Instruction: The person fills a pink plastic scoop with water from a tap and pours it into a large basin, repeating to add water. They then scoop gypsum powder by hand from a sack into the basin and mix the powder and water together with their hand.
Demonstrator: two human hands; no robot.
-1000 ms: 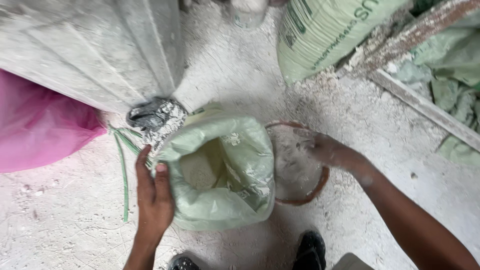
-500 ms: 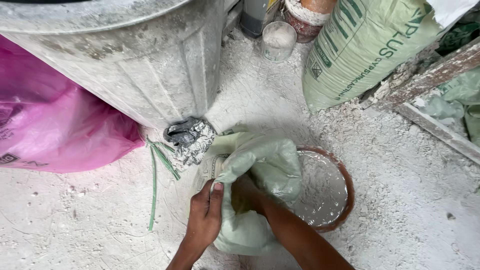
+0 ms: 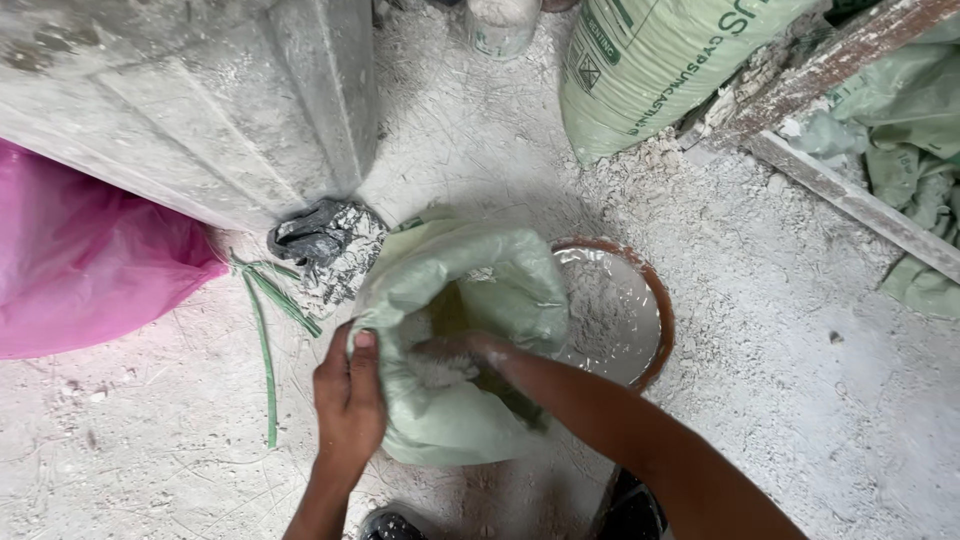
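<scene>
My left hand [image 3: 347,400] pinches the rim of the pale green sack [image 3: 455,340] open on the floor while my right hand [image 3: 455,358], fingers hidden in powder, scoops; next, lift carefully toward the bowl [image 3: 625,315] at three o'clock.

Hemmed in above and left, open to the right.
Blocked by grey bin [image 3: 200,110], pink bag [image 3: 80,270], round bowl [image 3: 620,310]; bare dusty floor [image 3: 800,420] beyond.

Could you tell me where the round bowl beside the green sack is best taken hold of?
Grip the bowl by its brown rim on the far right side, coming from the right. That arc is bare, whereas the pale green sack overlaps its left edge. It holds white powder, so I would keep it level.
</scene>
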